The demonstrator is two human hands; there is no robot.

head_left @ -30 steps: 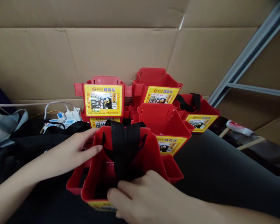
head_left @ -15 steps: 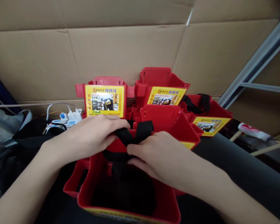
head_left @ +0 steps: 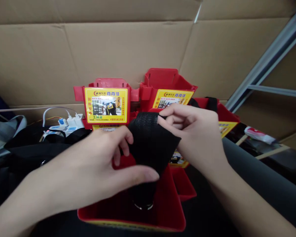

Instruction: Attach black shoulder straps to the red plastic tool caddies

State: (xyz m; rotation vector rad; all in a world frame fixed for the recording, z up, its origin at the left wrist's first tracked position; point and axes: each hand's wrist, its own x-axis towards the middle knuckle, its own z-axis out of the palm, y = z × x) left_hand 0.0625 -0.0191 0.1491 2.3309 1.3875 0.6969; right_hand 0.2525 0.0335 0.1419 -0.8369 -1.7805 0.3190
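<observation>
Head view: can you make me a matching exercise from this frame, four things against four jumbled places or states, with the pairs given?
1. Right hand
2. Black strap
3. Power strip
4. Slanting frame

A. White and blue, plugs in it, at the picture's left
B. At the front red tool box, with the left hand's thumb across its front
C. Grey, at the picture's right
D. Pinching webbing near its upper edge

Pairs: 1-D, 2-B, 3-A, 4-C
</observation>
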